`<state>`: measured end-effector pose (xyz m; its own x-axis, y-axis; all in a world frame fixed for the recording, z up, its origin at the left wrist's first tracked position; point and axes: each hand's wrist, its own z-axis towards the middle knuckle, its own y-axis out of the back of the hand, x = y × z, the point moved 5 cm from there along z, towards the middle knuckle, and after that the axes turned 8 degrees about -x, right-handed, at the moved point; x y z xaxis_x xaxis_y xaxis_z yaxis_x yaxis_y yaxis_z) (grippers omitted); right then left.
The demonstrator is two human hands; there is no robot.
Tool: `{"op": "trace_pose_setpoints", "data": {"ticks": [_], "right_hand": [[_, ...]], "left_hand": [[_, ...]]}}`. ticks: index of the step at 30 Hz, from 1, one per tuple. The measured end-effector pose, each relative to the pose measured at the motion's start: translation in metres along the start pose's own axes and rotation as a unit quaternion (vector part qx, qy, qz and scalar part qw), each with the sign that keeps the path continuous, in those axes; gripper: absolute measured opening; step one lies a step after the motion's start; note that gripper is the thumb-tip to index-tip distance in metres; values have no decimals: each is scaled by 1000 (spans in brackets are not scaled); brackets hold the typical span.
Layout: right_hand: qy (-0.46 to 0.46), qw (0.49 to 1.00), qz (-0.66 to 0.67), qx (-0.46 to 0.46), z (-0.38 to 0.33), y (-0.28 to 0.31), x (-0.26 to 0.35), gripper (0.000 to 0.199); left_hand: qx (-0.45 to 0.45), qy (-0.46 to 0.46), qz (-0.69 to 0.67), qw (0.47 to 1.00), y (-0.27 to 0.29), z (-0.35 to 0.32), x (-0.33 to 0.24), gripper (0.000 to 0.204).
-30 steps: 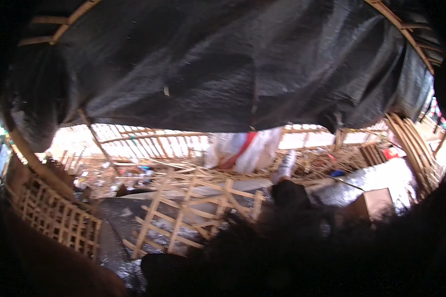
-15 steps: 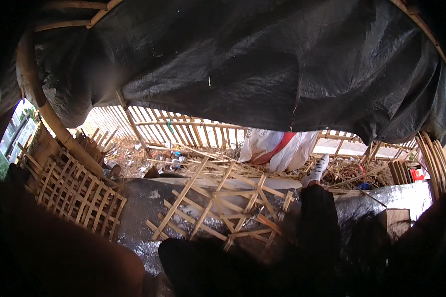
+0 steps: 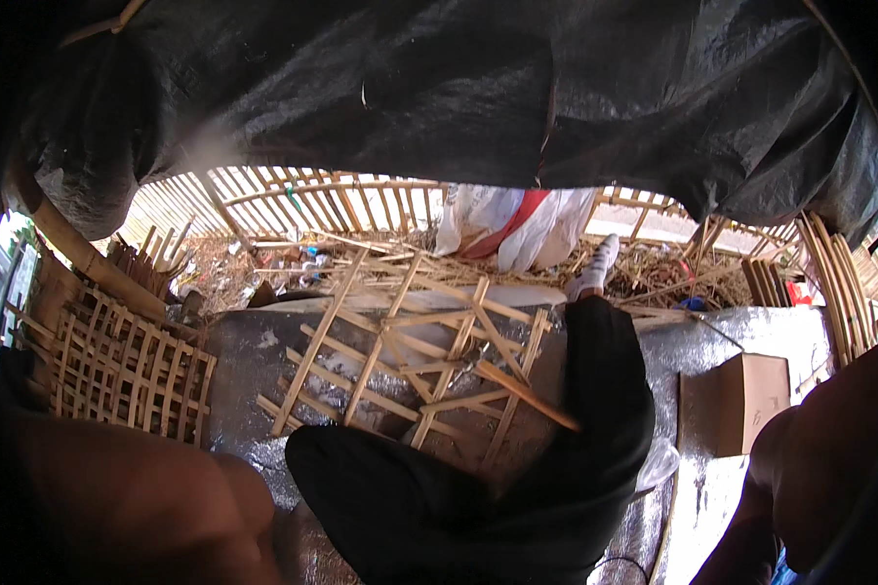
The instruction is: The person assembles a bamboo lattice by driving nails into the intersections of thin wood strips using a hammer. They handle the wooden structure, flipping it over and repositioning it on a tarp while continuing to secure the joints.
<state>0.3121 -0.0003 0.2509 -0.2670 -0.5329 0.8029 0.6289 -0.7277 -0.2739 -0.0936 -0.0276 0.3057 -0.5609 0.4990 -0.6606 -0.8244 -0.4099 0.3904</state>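
Both my arms are in view, but neither hand shows. My bent left arm [image 3: 156,497] comes in at the lower left. On the lower right my right arm [image 3: 819,468] bends, and its forearm runs down out of the picture. Between them stretches my leg in black trousers [image 3: 605,390], its foot in white patterned footwear [image 3: 595,265]. Beside that leg lies an open lattice of split bamboo strips [image 3: 376,356]. Across the lattice's right part rests an orange-brown wooden handle [image 3: 529,395]; what its far end carries is unclear.
A tighter woven bamboo panel [image 3: 132,366] leans at left. At right are a cardboard box [image 3: 751,400], clear plastic [image 3: 658,466] and upright bamboo slats [image 3: 844,283]. Beyond lie a white-and-red sack [image 3: 517,224], straw litter and a bamboo fence [image 3: 361,205]. Black sheeting [image 3: 410,88] hangs overhead.
The view has tilted down and shifted right, so the scene sits higher and slightly left. My right arm, the box and the clear plastic show more plainly.
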Motion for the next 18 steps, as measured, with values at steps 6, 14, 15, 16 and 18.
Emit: {"op": "trace_pose_setpoints", "data": {"ticks": [6,14,15,16,18], "right_hand": [[136,990,-8,43,-26,27,107,36],[77,972,-127,183,-87,0,70,28],[47,942,-219,249,-108,-2,35,27],[97,862,-351,352,-133,0,-4,36],[18,753,-484,446,-187,23,-62,54]], "left_hand": [[-64,-40,-19,997,15,-3,-13,39],[-165,-74,-55,982,-33,-44,21,39],[-103,-48,-29,993,-62,-56,38,40],[-19,-15,14,1000,-98,-78,63,40],[153,17,181,971,-144,-132,116,56]]}}
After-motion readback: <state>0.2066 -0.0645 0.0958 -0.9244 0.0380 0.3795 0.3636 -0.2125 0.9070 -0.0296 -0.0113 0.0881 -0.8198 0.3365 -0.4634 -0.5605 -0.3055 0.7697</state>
